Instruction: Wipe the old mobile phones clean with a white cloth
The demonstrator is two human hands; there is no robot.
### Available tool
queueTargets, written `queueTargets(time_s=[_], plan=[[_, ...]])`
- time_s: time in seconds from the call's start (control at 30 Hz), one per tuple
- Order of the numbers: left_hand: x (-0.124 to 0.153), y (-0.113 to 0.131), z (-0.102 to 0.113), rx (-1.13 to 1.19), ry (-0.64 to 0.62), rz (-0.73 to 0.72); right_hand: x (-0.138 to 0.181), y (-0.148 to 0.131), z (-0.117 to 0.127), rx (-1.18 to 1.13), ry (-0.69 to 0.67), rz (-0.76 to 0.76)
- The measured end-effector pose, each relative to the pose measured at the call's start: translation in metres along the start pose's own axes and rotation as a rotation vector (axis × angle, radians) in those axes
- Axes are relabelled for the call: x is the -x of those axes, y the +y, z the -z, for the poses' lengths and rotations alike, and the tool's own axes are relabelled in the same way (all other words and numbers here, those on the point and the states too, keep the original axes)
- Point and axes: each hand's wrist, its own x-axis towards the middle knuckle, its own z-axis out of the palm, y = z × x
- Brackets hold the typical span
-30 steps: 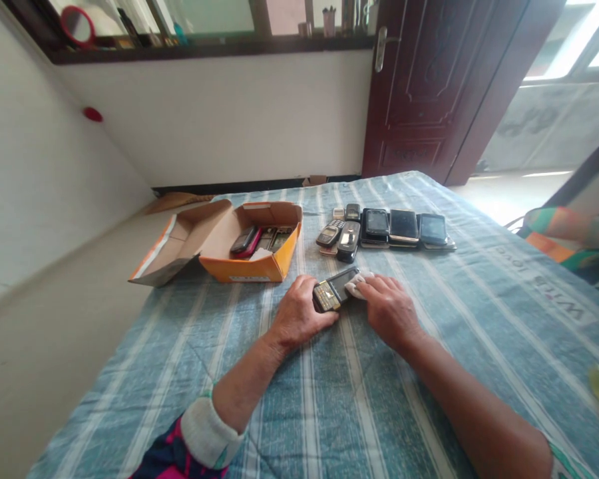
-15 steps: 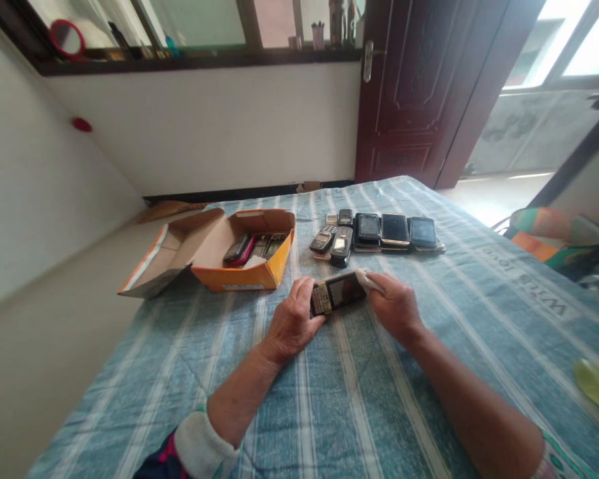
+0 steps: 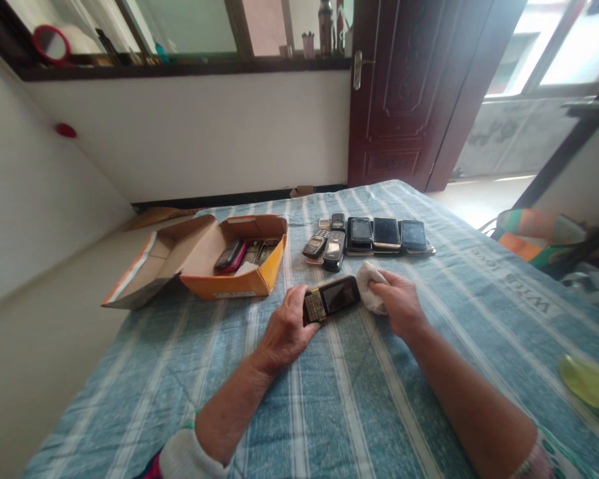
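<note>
My left hand (image 3: 285, 327) grips the keypad end of a dark keypad phone (image 3: 331, 299), tilted up off the striped blue cloth (image 3: 359, 399). Just to the phone's right, my right hand (image 3: 400, 305) is closed around a white wiping cloth (image 3: 370, 285), which sits beside the screen end without covering it. Behind them lies a row of several phones (image 3: 374, 234), small keypad ones on the left and flat touchscreen ones on the right.
An open orange cardboard box (image 3: 239, 283) with a few phones inside stands at the left, its lid (image 3: 152, 266) folded outward. A dark wooden door (image 3: 404, 93) is behind. A green object (image 3: 586, 382) lies at the right edge, colourful fabric (image 3: 534, 229) beyond.
My right hand has pulled the white cloth off the phone's screen to its right side. The left hand has tipped the phone up so the whole screen shows.
</note>
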Motion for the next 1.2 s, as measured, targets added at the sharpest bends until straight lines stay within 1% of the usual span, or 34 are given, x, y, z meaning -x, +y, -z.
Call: queueTargets(time_s=[0.17,0.3,0.5,0.63,0.7,0.83,0.93,1.03,1.1,1.2], plan=[[-0.001,0.006,0.003,0.068,-0.003,0.038,-0.003,0.001,0.002,-0.053,-0.019,-0.035],[0.000,0.010,0.003,0.091,0.015,0.031,-0.003,0.002,0.002,-0.062,-0.014,-0.032],[0.000,0.008,-0.001,-0.006,0.083,-0.061,-0.002,0.003,0.001,-0.022,0.002,0.044],[0.001,0.007,0.000,-0.082,0.100,-0.080,-0.001,0.005,0.001,0.093,0.006,0.122],[0.001,0.008,0.000,-0.098,0.104,-0.108,0.000,0.006,0.001,0.220,0.008,0.227],[0.003,0.010,0.001,-0.113,0.126,-0.167,0.002,0.010,0.002,0.483,0.007,0.515],[0.004,0.012,0.001,-0.112,0.152,-0.202,0.003,0.011,0.002,0.604,0.011,0.730],[0.005,0.014,0.000,-0.093,0.163,-0.214,0.003,0.010,0.002,0.695,-0.019,0.950],[0.005,0.015,-0.001,-0.078,0.168,-0.214,0.004,0.010,0.002,0.786,-0.050,1.060],[0.005,0.015,-0.002,-0.066,0.185,-0.219,0.008,0.010,0.000,0.927,-0.072,1.166]])
